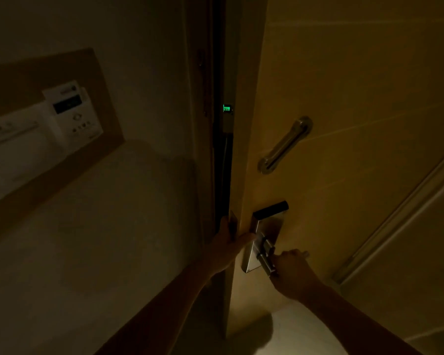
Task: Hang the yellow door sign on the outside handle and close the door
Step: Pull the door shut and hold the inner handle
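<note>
The wooden door (344, 124) fills the right half of the dim view, standing slightly ajar, with a narrow dark gap between its edge and the door frame (205, 124). To the left of the frame runs a pale wall (113, 226) carrying a wooden backing panel (98, 80); on that panel sit a white control unit (72, 111) with a dark display and, beside it to the left, a white switch plate (18, 144).

On the door face, a metal security latch bar (285, 144) lies at a slant above the lock. Below it is the metal lock plate (264, 242), topped by a black reader block (271, 210), with the inside lever handle (265, 254) projecting from the plate. Through the gap a small green lit sign (227, 108) glows.

The left hand (228, 247) is wrapped around the door's edge just beside the lock plate, fingers out of sight on the far side and thumb lying across the near face. The right hand (292, 267) is closed around the inside lever handle. The yellow door sign cannot be made out; a thin sliver at the door edge above the left hand may belong to it, but the light is too poor to tell.
</note>
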A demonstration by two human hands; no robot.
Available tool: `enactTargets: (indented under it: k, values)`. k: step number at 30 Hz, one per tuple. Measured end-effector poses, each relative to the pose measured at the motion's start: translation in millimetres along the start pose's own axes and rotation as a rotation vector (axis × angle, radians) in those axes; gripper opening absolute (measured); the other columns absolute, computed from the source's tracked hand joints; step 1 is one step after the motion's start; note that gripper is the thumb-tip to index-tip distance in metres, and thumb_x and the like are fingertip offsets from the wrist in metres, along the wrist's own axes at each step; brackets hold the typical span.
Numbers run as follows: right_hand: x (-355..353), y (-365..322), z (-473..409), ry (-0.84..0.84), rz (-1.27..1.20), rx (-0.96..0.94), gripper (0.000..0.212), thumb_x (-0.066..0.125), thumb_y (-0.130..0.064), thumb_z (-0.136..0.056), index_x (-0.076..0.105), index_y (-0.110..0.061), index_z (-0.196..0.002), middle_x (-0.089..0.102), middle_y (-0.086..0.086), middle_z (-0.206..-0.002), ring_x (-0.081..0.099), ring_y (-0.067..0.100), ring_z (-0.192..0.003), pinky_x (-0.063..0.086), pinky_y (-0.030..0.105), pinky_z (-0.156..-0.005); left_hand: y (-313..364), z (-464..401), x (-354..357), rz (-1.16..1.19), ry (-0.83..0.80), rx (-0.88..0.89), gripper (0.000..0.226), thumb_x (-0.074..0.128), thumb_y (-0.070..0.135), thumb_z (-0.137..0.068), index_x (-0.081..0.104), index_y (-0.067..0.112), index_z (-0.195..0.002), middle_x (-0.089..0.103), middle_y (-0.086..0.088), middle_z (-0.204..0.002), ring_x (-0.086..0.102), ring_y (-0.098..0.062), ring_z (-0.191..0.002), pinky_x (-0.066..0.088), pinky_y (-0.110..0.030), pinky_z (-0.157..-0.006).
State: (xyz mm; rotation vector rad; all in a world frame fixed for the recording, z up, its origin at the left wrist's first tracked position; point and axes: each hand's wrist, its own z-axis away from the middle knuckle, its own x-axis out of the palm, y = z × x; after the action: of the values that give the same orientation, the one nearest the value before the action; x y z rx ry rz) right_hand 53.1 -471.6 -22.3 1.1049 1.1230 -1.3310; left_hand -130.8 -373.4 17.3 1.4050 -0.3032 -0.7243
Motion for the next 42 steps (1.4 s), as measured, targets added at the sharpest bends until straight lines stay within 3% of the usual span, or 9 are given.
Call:
enactTargets:
  k: [6,10,12,14,20,26,31,34,42]
  values:
    - [-5,20,-46,0.08,-0.06,-0.047,0.037,0.034,-0.058,-0.083,0.059,-0.03,-0.083,0.064,-0.012,-0.079,0.053,0.005,-0.074,0.037,0.031,-0.084,3,-47,-39,0.085,0.0,-0.073,0.051,0.07,0.036,-0.086,0.047,0.03,-0.131,0.054,0.018,-0.107,0.052,0.011,-0.078,0.048,-0.004,-0.053]
    - [-7,14,-83,0.094,-0.101,-0.057,0.04,0.035,-0.061,-0.083,0.058,-0.029,-0.078,0.065,-0.013,-0.077,0.052,0.003,-0.071,0.032,0.031,-0.08,3,-74,-63,0.109,-0.05,-0.102,0.052,0.075,0.063,-0.064,0.055,0.052,-0.11,0.059,0.01,-0.124,0.057,-0.011,-0.112,0.046,-0.04,-0.1]
    - [-5,17,-102,0.095,-0.104,-0.054,0.034,0.036,-0.055,-0.085,0.056,-0.029,-0.074,0.065,-0.011,-0.074,0.053,0.005,-0.067,0.035,0.031,-0.079,4,-88,-73,0.147,-0.042,-0.074,0.075,0.077,0.068,-0.057,0.054,0.044,-0.124,0.057,0.002,-0.137,0.054,-0.02,-0.124,0.042,-0.05,-0.107]
    - [-8,18,-117,0.07,-0.093,-0.053,0.036,0.037,-0.052,-0.086,0.059,-0.027,-0.074,0.065,-0.009,-0.072,0.057,0.007,-0.064,0.04,0.028,-0.074,8,-98,-82,0.155,-0.033,-0.049,0.084,0.077,0.064,-0.061,0.048,0.036,-0.135,0.056,-0.001,-0.14,0.055,-0.018,-0.124,0.044,-0.047,-0.106]
    - [-24,27,-189,-0.133,-0.049,-0.092,0.033,0.041,-0.047,-0.085,0.059,-0.02,-0.077,0.06,-0.001,-0.075,0.061,0.017,-0.067,0.051,0.029,-0.066,24,-136,-103,0.097,0.165,0.029,0.023,0.069,0.015,-0.088,0.068,0.031,-0.104,0.073,0.011,-0.098,0.069,-0.002,-0.092,0.053,-0.023,-0.076]
    - [-25,35,-243,-0.11,-0.074,-0.132,0.034,0.039,-0.047,-0.087,0.057,-0.019,-0.088,0.049,-0.003,-0.077,0.05,0.014,-0.068,0.041,0.029,-0.063,30,-168,-107,0.073,0.413,-0.011,0.02,0.069,0.028,-0.088,0.066,0.048,-0.092,0.069,0.023,-0.093,0.065,0.009,-0.086,0.048,-0.012,-0.069]
    - [-26,34,-270,-0.077,-0.202,-0.067,0.03,0.044,-0.045,-0.086,0.057,-0.021,-0.075,0.054,-0.005,-0.069,0.057,0.013,-0.064,0.05,0.027,-0.063,23,-189,-108,0.139,0.69,-0.019,0.016,0.07,0.026,-0.088,0.07,0.012,-0.096,0.069,0.005,-0.089,0.067,-0.005,-0.077,0.052,-0.015,-0.066]
    - [-24,33,-289,-0.044,-0.276,-0.014,0.029,0.046,-0.044,-0.085,0.06,-0.02,-0.078,0.057,-0.005,-0.072,0.058,0.012,-0.065,0.048,0.026,-0.06,25,-202,-116,0.116,0.696,-0.022,0.021,0.066,0.028,-0.091,0.069,0.008,-0.093,0.071,-0.007,-0.089,0.067,-0.019,-0.08,0.054,-0.031,-0.075]
    - [-25,43,-324,-0.065,-0.336,0.034,0.029,0.045,-0.042,-0.083,0.048,-0.026,-0.06,0.05,-0.008,-0.063,0.051,0.009,-0.057,0.042,0.025,-0.054,55,-241,-137,0.292,0.621,0.026,0.018,0.062,0.014,-0.093,0.07,0.004,-0.107,0.071,-0.007,-0.1,0.066,-0.011,-0.081,0.055,-0.018,-0.068]
